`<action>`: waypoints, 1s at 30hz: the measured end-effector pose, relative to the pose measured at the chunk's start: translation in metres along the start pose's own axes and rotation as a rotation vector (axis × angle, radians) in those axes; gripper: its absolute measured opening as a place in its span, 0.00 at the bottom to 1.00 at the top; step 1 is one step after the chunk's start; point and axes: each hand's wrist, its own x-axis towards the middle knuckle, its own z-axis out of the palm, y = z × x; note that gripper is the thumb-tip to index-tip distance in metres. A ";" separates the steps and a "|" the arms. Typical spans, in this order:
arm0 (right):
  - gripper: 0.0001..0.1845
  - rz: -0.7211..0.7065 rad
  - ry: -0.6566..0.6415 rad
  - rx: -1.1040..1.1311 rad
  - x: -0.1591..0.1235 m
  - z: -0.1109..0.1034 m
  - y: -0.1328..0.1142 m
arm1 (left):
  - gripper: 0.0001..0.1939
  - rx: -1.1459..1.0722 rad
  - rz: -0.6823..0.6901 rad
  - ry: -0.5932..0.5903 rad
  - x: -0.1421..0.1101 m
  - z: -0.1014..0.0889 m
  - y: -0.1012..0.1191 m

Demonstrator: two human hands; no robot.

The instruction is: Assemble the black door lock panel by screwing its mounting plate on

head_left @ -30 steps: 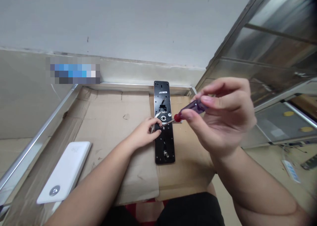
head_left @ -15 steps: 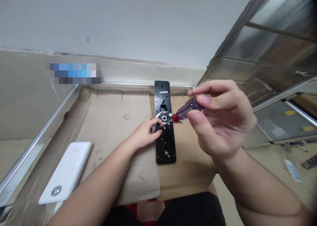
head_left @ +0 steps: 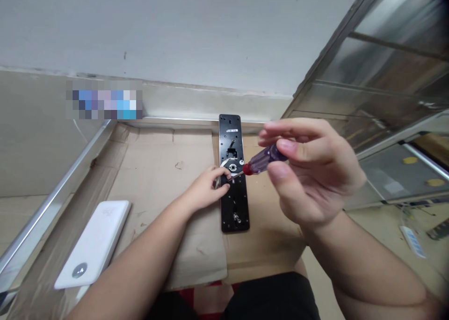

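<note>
A long black panel (head_left: pixel 234 203), like the back of a door lock, lies on the cardboard with its holes and fittings facing up. My right hand (head_left: pixel 315 175) holds a screwdriver (head_left: pixel 263 161) with a clear purple handle and red collar between thumb and fingers. Its shaft slants down left to the middle of the panel. There my left hand (head_left: pixel 210 184) pinches at the screwdriver's tip, just below a round fitting with a square hole (head_left: pixel 233 168). What sits between the left fingertips is too small to make out. A pale cable (head_left: pixel 223 163) runs beside them.
Cardboard (head_left: pixel 157 170) covers the table, bounded by a metal rail (head_left: pixel 52 193) at left and back. A white power bank (head_left: pixel 94 245) lies by my left forearm. A wall rises behind; a metal cabinet (head_left: pixel 386 67) stands to the right. A power strip (head_left: pixel 413 241) is on the floor.
My right fingers have shifted on the screwdriver's handle, and the handle has dipped slightly down and left. My left hand and the panel stay in place.
</note>
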 end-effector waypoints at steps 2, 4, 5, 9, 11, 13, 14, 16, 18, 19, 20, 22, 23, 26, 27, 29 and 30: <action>0.09 0.032 -0.004 0.044 -0.001 -0.001 0.000 | 0.10 0.035 0.016 0.009 0.000 0.000 0.001; 0.11 0.051 -0.011 0.020 -0.001 -0.002 0.000 | 0.10 0.047 0.016 0.008 0.000 -0.001 0.001; 0.11 0.047 -0.010 -0.011 0.000 -0.003 0.000 | 0.10 0.047 0.014 0.007 0.000 -0.001 0.001; 0.14 -0.026 0.025 -0.150 0.003 -0.003 0.002 | 0.11 0.049 0.004 0.000 0.000 -0.001 0.002; 0.15 -0.053 0.034 -0.146 0.005 -0.003 0.002 | 0.12 0.048 0.013 0.006 0.000 -0.001 0.002; 0.13 -0.049 0.009 -0.072 0.006 -0.003 0.001 | 0.12 0.045 0.023 0.008 0.000 -0.001 0.002; 0.12 -0.030 -0.010 -0.030 0.006 -0.004 0.000 | 0.11 0.045 0.026 0.008 0.000 -0.001 0.002; 0.11 0.027 -0.052 0.023 0.006 -0.005 -0.003 | 0.10 0.049 0.026 0.003 0.000 -0.001 0.002; 0.12 0.072 -0.081 0.016 0.005 -0.007 -0.006 | 0.12 0.053 0.026 0.004 0.000 -0.001 0.002; 0.12 0.075 -0.086 -0.003 0.005 -0.008 -0.007 | 0.13 0.055 0.027 0.005 0.000 -0.001 0.001; 0.13 0.069 -0.088 -0.026 0.006 -0.008 -0.007 | 0.14 0.054 0.030 0.005 0.001 -0.001 0.000; 0.15 0.038 -0.066 -0.090 0.007 -0.008 -0.006 | 0.16 0.048 0.036 0.006 0.001 0.000 -0.001; 0.16 0.017 -0.048 -0.121 0.008 -0.007 -0.005 | 0.16 0.045 0.037 0.008 0.001 0.001 -0.002; 0.14 -0.013 -0.026 -0.139 0.009 -0.004 -0.004 | 0.16 0.044 0.033 0.020 0.002 0.001 -0.002; 0.13 -0.003 -0.036 -0.109 0.009 -0.004 -0.005 | 0.16 0.046 0.034 0.022 0.002 0.001 -0.002; 0.11 0.038 -0.064 -0.022 0.008 -0.004 -0.008 | 0.16 0.047 0.041 0.017 0.002 0.001 -0.001; 0.11 0.058 -0.074 0.015 0.008 -0.004 -0.009 | 0.16 0.047 0.043 0.013 0.001 0.001 -0.001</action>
